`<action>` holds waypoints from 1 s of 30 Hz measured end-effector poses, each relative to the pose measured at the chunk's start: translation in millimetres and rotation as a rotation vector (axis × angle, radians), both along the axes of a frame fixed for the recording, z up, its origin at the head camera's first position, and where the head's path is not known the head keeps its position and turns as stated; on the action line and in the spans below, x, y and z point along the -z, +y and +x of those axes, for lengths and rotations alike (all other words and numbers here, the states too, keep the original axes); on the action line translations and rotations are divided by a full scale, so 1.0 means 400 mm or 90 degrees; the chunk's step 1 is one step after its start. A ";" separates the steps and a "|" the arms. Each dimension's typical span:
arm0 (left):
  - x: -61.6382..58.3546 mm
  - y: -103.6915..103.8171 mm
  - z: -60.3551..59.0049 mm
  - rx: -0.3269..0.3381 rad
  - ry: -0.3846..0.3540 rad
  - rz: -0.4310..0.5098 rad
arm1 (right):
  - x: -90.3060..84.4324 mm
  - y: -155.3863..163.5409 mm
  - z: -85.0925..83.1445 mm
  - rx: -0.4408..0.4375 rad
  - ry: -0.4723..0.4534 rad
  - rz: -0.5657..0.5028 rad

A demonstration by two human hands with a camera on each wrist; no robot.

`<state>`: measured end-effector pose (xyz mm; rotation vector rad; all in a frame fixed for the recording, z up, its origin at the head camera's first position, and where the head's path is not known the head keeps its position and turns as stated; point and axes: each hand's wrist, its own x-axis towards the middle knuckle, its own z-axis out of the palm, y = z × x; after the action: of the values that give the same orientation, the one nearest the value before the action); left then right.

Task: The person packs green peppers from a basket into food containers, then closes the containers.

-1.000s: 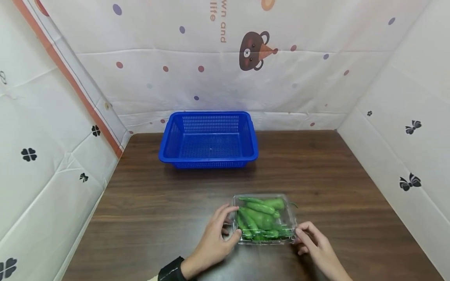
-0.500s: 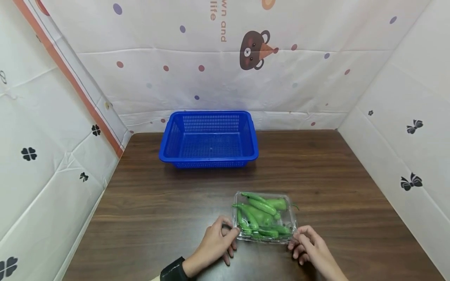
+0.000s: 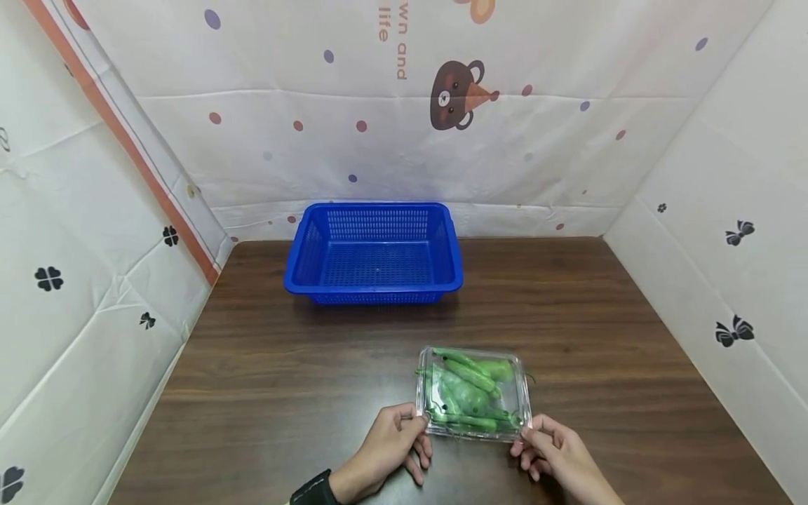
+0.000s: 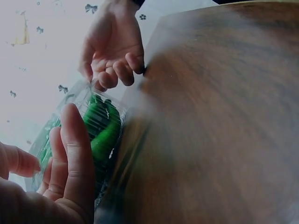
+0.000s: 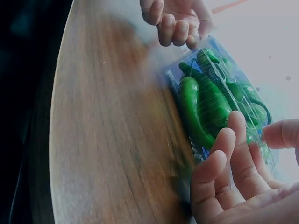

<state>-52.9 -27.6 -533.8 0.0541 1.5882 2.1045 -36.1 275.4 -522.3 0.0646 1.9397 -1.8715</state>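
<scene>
A clear plastic clamshell box (image 3: 524,396) sits on the brown table in the head view, full of long green peppers (image 3: 470,375). My left hand (image 3: 388,445) pinches its near left corner between thumb and index finger, the other fingers hanging below. At the near right corner my right hand (image 3: 558,452) does the same, thumb on top. In the left wrist view the peppers (image 4: 105,135) show through the ridged side wall, beyond the fingers (image 4: 74,144). The right wrist view shows the box lengthwise, its lid edge near the right thumb (image 5: 282,134). Whether the lid is latched, I cannot tell.
A blue plastic basket (image 3: 374,289) with slotted walls stands at the back of the wooden table (image 3: 265,379), left of the box. Patterned white cloth (image 3: 284,161) hangs behind the table and along both sides.
My left hand has slid from the box's left side to its near left corner. The right hand has shifted slightly nearer and left along its corner. The basket has stayed put.
</scene>
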 end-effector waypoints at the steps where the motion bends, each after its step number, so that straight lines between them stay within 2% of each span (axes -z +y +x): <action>1: 0.001 -0.001 0.000 0.002 -0.002 0.006 | 0.001 0.000 0.001 0.000 0.003 -0.004; 13: 0.014 -0.012 -0.006 0.026 0.016 0.062 | 0.013 0.002 0.001 -0.023 0.026 -0.057; 23: 0.021 -0.013 0.005 0.001 0.000 0.014 | 0.026 -0.006 -0.008 0.003 -0.012 -0.036; 26: 0.021 -0.019 0.007 -0.013 0.033 -0.025 | 0.028 0.008 -0.018 -0.017 0.006 -0.019; 28: 0.014 -0.032 0.009 -0.038 0.080 -0.072 | 0.027 0.022 -0.026 -0.022 0.050 0.010; 30: -0.002 -0.054 0.010 -0.076 0.132 -0.132 | 0.024 0.038 -0.034 0.005 0.110 0.063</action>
<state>-48.9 -49.3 -533.2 0.1126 1.9692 2.0650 -49.9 290.7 -532.0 -0.0615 2.1510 -1.8382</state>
